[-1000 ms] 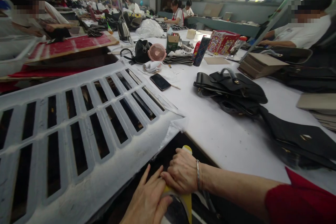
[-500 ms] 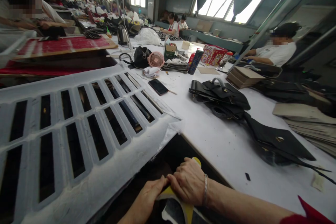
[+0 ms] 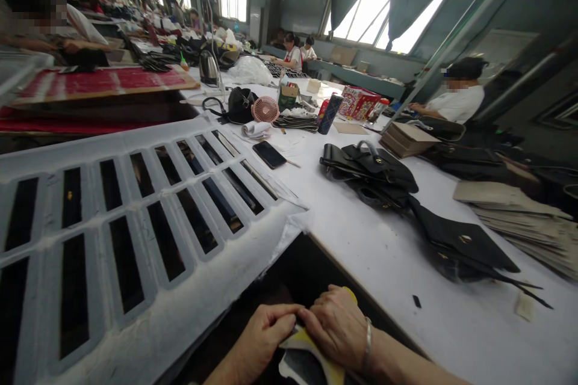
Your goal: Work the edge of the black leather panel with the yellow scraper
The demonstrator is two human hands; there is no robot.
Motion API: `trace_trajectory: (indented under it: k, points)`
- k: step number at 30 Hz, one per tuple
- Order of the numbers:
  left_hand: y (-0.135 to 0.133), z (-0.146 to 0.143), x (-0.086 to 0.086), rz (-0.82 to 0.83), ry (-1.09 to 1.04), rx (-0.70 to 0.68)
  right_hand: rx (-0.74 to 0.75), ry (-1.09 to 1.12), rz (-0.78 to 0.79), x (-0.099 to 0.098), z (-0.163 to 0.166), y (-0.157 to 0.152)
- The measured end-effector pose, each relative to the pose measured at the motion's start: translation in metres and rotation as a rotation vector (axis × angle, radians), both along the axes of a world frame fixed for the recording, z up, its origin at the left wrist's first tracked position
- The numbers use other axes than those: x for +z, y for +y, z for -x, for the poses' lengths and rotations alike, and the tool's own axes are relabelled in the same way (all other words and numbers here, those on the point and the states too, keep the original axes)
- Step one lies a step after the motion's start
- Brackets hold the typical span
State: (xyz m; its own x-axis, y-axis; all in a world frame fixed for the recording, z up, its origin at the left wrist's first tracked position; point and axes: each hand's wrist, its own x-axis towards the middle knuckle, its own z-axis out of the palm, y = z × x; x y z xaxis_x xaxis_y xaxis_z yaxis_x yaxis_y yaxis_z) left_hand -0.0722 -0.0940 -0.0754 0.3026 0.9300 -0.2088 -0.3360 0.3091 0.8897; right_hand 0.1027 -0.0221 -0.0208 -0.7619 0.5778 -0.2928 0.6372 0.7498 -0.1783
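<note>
Low in the head view, my two hands work together over the dark gap between the tables. My right hand (image 3: 335,323), with a silver bracelet at the wrist, is closed around a yellow curved piece (image 3: 333,368). Its kind I cannot make out; a yellow end shows above the knuckles. Below it lies a dark grey sheet with a ragged white edge (image 3: 298,367). My left hand (image 3: 266,334) is closed, thumb and forefinger pinched at the piece's upper edge, touching my right fingertips. What lies under the fingers is hidden.
A white slotted rack (image 3: 180,277) fills the left. On the white table (image 3: 361,258) at right lie black leather bags (image 3: 460,240), a phone (image 3: 270,155), a pink fan (image 3: 265,109) and stacked boards (image 3: 519,210). A co-worker (image 3: 460,99) sits at the far right.
Both hands have shifted slightly down and to the right in view, still closed at the yellow piece. The left thumb is now bent more against the forefinger. The camera view has turned a little.
</note>
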Motion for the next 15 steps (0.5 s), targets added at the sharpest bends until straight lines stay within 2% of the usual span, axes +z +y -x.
trace_trajectory:
  k: [5,7,9,11,15]
  points:
    - [-0.004,-0.005,-0.008,0.025,0.109,0.01,-0.631,0.16,0.457,0.001,-0.034,0.008]
    - [-0.005,-0.005,-0.009,0.014,0.155,0.006,-0.743,0.257,0.611,0.004,-0.037,0.011]
    - [-0.005,-0.004,-0.007,0.003,0.198,0.0,-0.739,0.356,0.79,0.008,-0.033,0.013]
    - [-0.002,-0.002,-0.002,-0.004,0.225,-0.02,-0.664,0.429,0.94,0.014,-0.024,0.015]
    - [0.004,0.002,0.012,-0.048,0.214,-0.077,-0.526,0.504,1.014,0.015,-0.007,0.018]
